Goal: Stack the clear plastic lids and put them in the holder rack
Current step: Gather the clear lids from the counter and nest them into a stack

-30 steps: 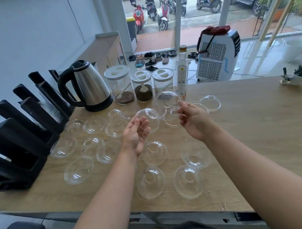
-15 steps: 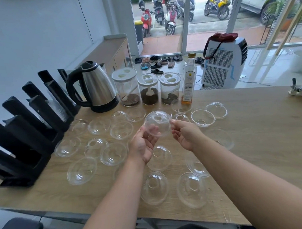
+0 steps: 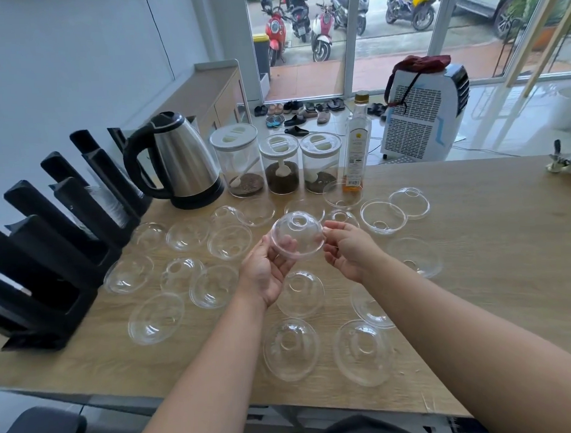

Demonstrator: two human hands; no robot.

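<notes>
A clear dome lid [image 3: 298, 234] with a round hole on top hangs above the table's middle, held from both sides. My left hand [image 3: 269, 271] cups its lower left rim. My right hand [image 3: 349, 249] pinches its right edge with the fingertips. Several more clear dome lids lie scattered over the wooden table [image 3: 491, 228], such as one near lid [image 3: 291, 349] by the front edge and one upturned lid [image 3: 383, 215] at the back. The black holder rack [image 3: 49, 257] with slanted slots stands at the table's left end.
A steel kettle [image 3: 179, 165] stands behind the lids at the back left. Three jars [image 3: 279, 164] and a bottle [image 3: 356, 155] line the back edge. A small ornament [image 3: 565, 162] sits far right. The table's right half holds no lids.
Both hands came together on one dome lid, which the right hand brought in from the back of the table. It now sits lower and closer to me, between both hands.
</notes>
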